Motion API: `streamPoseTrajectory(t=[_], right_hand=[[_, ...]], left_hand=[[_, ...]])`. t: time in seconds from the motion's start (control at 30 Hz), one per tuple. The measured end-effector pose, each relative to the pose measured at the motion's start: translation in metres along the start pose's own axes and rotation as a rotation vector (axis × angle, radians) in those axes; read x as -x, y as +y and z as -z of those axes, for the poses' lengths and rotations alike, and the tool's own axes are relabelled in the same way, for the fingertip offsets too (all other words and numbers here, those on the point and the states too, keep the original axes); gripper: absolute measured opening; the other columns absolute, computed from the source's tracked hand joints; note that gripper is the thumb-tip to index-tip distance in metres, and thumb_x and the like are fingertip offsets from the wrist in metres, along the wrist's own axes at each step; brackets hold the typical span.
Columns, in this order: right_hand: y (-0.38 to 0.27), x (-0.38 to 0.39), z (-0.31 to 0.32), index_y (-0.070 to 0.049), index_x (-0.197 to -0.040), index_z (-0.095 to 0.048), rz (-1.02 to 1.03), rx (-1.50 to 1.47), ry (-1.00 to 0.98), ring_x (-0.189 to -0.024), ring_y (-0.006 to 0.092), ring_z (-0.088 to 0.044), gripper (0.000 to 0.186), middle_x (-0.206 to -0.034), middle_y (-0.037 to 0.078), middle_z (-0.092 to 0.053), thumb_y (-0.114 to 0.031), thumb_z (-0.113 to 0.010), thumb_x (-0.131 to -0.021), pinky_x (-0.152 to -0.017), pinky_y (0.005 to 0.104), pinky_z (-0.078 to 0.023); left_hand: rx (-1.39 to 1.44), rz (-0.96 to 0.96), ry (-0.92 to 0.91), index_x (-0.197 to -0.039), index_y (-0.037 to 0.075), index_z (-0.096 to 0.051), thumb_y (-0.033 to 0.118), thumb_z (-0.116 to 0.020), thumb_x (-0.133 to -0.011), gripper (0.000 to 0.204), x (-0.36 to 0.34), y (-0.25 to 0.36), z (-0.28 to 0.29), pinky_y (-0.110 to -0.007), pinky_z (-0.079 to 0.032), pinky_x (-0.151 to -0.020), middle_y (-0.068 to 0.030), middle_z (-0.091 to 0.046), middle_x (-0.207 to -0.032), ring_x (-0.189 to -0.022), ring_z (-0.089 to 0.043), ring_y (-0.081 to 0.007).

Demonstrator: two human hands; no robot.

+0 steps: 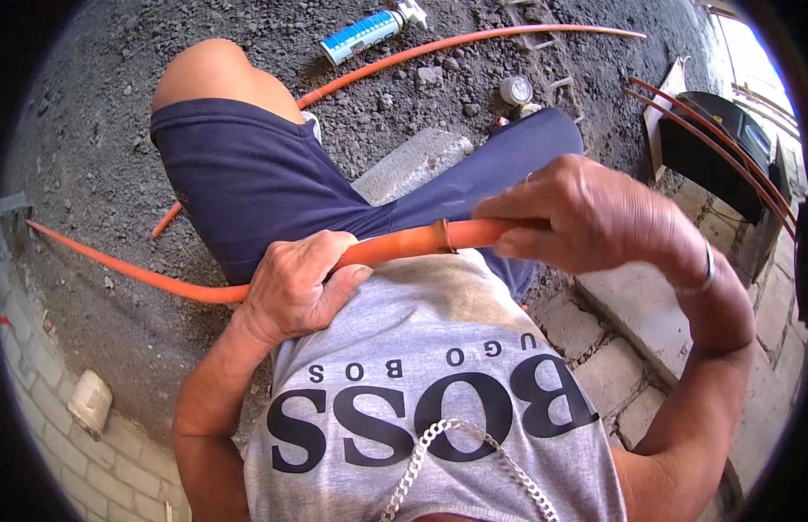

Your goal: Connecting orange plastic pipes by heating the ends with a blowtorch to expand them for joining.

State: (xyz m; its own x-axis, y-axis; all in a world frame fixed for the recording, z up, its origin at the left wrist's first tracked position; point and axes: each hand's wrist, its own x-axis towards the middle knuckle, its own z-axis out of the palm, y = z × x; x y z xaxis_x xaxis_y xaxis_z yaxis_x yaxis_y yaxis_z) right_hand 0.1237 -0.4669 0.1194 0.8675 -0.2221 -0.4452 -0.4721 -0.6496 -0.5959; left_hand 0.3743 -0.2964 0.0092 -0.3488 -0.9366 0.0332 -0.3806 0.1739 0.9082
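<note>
My left hand [304, 287] is closed around an orange plastic pipe [386, 248], which runs off to the lower left as a long, bowed length. My right hand [578, 213], slightly blurred, grips the orange piece on the other side of a raised, darker collar [440, 237]. The pipe crosses just above my grey printed shirt, at my lap. My dark blue shorts and bent legs lie beyond it.
Gravel ground holds a blue-and-white canister [360, 39], another orange pipe [473, 41], a concrete piece [408, 165] and a small round can [515, 90]. At right are a black object [708, 157] with pipes beside it and concrete blocks [630, 322]. A whitish container [90, 400] is at lower left.
</note>
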Motion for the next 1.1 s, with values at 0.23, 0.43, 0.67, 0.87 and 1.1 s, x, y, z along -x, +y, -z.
streamPoseTrajectory(t=[0.23,0.43,0.67,0.87,1.1], right_hand=[[0.010,-0.012,0.009,-0.001,-0.113,-0.064,-0.431,-0.438,-0.623,-0.066,0.0189,-0.070,0.033,-0.074,0.013,-0.070,-0.025,-0.060,-0.091,-0.058,0.0333,-0.054],[0.012,0.002,-0.011,-0.002,-0.112,-0.065,-0.091,-0.224,-0.185,-0.071,0.0305,-0.069,0.037,-0.077,0.016,-0.069,-0.019,-0.073,-0.080,-0.063,0.0388,-0.054],[0.000,0.009,-0.024,-0.006,-0.111,-0.062,0.015,0.157,0.128,-0.056,0.0278,-0.061,0.043,-0.062,0.008,-0.058,-0.025,-0.077,-0.075,-0.052,0.0403,-0.047],[-0.003,0.013,-0.030,-0.007,-0.101,-0.060,-0.016,0.210,0.276,-0.060,0.0262,-0.061,0.035,-0.066,0.006,-0.057,-0.024,-0.076,-0.074,-0.053,0.0392,-0.047],[-0.003,0.010,-0.023,-0.004,-0.092,-0.062,-0.058,0.050,0.154,-0.061,0.0321,-0.061,0.026,-0.067,0.011,-0.060,-0.021,-0.074,-0.077,-0.055,0.0421,-0.048]], left_hand=[[0.004,0.020,-0.009,-0.099,-0.004,-0.056,0.016,-0.069,-0.086,0.027,0.000,-0.001,-0.001,-0.038,-0.052,-0.057,-0.0166,-0.064,-0.079,-0.067,-0.066,-0.0324],[0.029,0.027,-0.028,-0.100,-0.003,-0.057,0.017,-0.068,-0.086,0.027,0.001,-0.002,0.000,-0.039,-0.053,-0.057,-0.0166,-0.065,-0.080,-0.067,-0.067,-0.0328],[0.066,0.114,-0.050,-0.100,-0.002,-0.057,0.019,-0.067,-0.087,0.027,0.000,0.001,0.004,-0.039,-0.053,-0.057,-0.0165,-0.065,-0.078,-0.066,-0.067,-0.0333],[0.050,0.150,-0.069,-0.098,-0.002,-0.057,0.019,-0.067,-0.088,0.026,-0.003,0.002,0.005,-0.039,-0.053,-0.057,-0.0165,-0.064,-0.078,-0.067,-0.067,-0.0335],[0.021,0.089,0.010,-0.098,-0.002,-0.058,0.019,-0.070,-0.086,0.027,-0.001,0.000,-0.001,-0.039,-0.053,-0.057,-0.0164,-0.064,-0.079,-0.067,-0.067,-0.0336]])
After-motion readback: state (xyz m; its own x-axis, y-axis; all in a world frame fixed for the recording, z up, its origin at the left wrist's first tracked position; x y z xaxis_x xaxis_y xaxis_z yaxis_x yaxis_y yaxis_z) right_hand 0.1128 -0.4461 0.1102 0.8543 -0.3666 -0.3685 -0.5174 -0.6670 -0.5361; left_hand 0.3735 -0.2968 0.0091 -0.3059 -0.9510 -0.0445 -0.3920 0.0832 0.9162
